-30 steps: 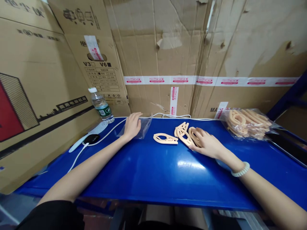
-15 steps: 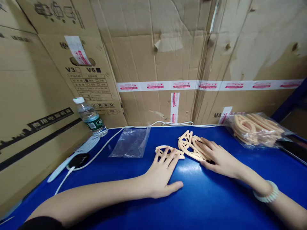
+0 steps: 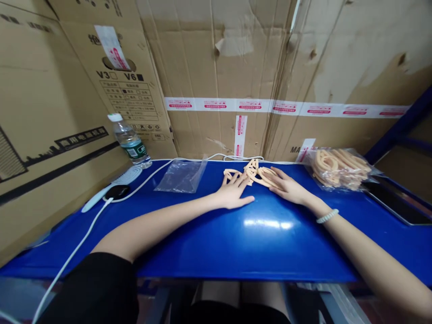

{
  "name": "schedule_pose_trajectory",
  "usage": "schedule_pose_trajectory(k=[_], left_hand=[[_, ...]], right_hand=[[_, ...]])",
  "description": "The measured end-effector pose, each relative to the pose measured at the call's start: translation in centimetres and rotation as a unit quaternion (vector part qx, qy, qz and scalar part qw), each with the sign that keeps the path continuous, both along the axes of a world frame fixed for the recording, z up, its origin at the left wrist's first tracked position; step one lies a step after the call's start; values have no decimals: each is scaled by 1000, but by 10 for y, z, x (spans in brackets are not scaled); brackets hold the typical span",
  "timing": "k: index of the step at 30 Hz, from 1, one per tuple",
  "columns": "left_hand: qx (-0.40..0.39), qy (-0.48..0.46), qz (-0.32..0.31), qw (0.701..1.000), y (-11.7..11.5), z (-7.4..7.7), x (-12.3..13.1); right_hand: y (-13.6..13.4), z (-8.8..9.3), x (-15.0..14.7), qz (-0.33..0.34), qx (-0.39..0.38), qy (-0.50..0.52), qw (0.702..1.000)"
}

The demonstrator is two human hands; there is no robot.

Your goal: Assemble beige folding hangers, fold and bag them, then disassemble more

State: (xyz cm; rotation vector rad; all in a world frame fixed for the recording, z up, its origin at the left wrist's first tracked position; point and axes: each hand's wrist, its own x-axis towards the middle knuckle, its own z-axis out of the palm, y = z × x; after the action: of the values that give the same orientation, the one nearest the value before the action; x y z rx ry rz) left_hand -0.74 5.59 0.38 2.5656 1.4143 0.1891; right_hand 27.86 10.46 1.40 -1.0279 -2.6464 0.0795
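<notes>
Several flat beige pieces with curved cut-out openings lie bunched together near the back of the blue table. My left hand rests with fingers spread and thumb out, its fingertips on the left piece and at the edge of the middle pieces. On the other side my right hand lies palm down, fingers stretched over the right end of an oval looped piece. That hand partly hides the oval piece. Neither hand is lifting anything.
A clear plastic bag lies flat to the left. Beyond it are a water bottle, a pale blue hairbrush, a black puck and white cable. A bag of similar pieces and a dark tablet-like device sit right. Cardboard stands behind.
The view has tilted down, bringing the table's front edge and my lap into sight. My hands have come closer together, and the left piece now sits nearer the other pieces.
</notes>
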Motion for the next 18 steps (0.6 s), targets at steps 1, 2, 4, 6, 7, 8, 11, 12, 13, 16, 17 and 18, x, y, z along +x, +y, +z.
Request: schedule_pose_trajectory(k=[1, 2, 4, 6, 7, 8, 11, 12, 13, 16, 17, 18], left_hand=[[3, -2, 6, 1000, 6, 0, 2], [7, -5, 13, 1000, 12, 0, 3], [13, -10, 47, 999, 20, -1, 7], [21, -15, 83, 996, 26, -3, 10], [27, -16, 101, 994, 29, -4, 12], [33, -18, 117, 992, 32, -5, 14], [56, -27, 151, 987, 42, -5, 17], [66, -33, 159, 985, 46, -5, 17], [78, -42, 166, 982, 50, -5, 17], [113, -75, 180, 974, 60, -4, 14], [123, -88, 181, 972, 62, -4, 13], [133, -101, 180, 969, 63, -4, 11]], right_hand=[[4, -1, 2, -12, -2, 11, 1000], [7, -3, 4, -33, -5, 20, 999], [13, -5, 9, -83, -8, 27, 996], [17, -6, 12, -130, -6, 27, 991], [19, -7, 13, -149, -5, 27, 988], [21, -8, 14, -168, -6, 26, 985], [29, -10, 11, -213, -14, 26, 977], [33, -10, 9, -227, -18, 27, 973], [36, -10, 9, -242, -23, 29, 969], [50, -4, 10, -298, -45, 32, 953], [54, -1, 12, -311, -55, 32, 948], [58, 3, 15, -318, -66, 33, 945]])
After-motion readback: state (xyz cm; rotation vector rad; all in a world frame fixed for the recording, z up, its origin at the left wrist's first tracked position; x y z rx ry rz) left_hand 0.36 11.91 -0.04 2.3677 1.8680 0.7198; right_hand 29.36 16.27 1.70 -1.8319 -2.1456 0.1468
